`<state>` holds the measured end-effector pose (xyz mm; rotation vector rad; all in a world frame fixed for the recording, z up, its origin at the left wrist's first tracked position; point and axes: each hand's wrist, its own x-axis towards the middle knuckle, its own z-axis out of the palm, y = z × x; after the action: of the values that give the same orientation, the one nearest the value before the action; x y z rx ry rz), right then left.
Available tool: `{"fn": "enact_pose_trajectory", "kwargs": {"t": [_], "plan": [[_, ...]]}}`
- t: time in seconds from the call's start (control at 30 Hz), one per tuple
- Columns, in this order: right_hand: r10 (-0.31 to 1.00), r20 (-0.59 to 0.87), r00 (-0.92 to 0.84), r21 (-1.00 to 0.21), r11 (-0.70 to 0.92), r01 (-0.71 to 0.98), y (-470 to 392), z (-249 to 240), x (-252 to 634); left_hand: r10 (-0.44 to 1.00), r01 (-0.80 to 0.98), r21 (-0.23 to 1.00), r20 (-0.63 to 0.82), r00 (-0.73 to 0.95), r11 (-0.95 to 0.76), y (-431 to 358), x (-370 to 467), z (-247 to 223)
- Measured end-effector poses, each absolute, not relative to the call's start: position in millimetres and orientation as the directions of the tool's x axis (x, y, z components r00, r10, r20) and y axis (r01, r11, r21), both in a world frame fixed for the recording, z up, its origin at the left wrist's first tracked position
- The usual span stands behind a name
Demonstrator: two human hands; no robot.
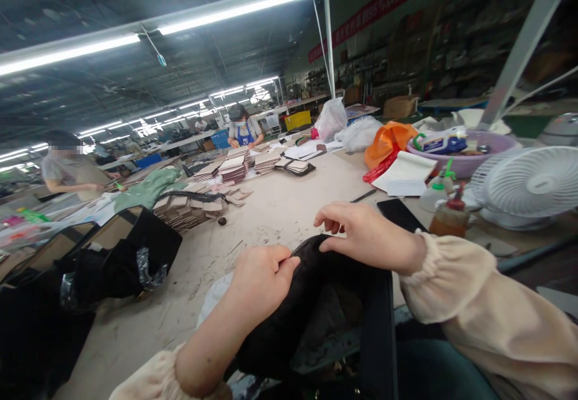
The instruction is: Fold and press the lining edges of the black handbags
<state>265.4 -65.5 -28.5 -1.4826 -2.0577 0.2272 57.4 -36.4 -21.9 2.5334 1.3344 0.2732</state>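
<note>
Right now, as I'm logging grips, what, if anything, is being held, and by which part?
The left hand pinches the black fabric piece by its upper edge; whether the right hand, at that edge, also grips cannot be told.

A worker wore a plain cream top, its right sleeve (501, 309) full and loosely puffed below a white desk fan (542, 183), with soft folds running along the cloth. At the sleeve's end, to the lower left of the fan, a gathered cuff (419, 261) closed near the wrist in a narrow ruffled edge. Well to the fan's lower left, the matching left sleeve (158, 382) showed only its end, creased around the forearm. Both hands, left of the fan, were bare.
</note>
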Motion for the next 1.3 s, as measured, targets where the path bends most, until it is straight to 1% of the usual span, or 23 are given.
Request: {"fn": "enact_pose_trajectory", "kwargs": {"t": [0.1,0.23,0.4,0.5,0.7,1.03,1.3], "plan": [[0.910,0.353,-0.219,-0.484,0.378,0.789,-64,-28,268,0.827,0.778,0.314,0.046,0.560,-0.544,-37,58,-21],[0.894,0.351,-0.278,-0.439,0.419,0.795,-66,-24,266,0.826,0.780,0.304,0.042,0.562,-0.546,-37,59,-21],[0.845,0.389,-0.366,-0.265,0.483,0.834,-70,-17,260,0.831,0.787,0.293,0.049,0.555,-0.543,-38,59,-22],[0.821,0.371,-0.434,-0.201,0.527,0.826,-68,-15,256,0.830,0.787,0.289,0.052,0.555,-0.545,-40,59,-22],[0.813,0.350,-0.466,-0.177,0.546,0.819,-65,-18,255,0.822,0.779,0.289,0.054,0.567,-0.556,-40,59,-22],[0.786,0.354,-0.507,-0.061,0.560,0.826,-60,-18,251,0.818,0.774,0.295,0.050,0.573,-0.560,-37,59,-22],[0.766,0.341,-0.545,-0.014,0.584,0.812,-59,-19,248,0.813,0.768,0.299,0.049,0.580,-0.566,-36,57,-25]]}}
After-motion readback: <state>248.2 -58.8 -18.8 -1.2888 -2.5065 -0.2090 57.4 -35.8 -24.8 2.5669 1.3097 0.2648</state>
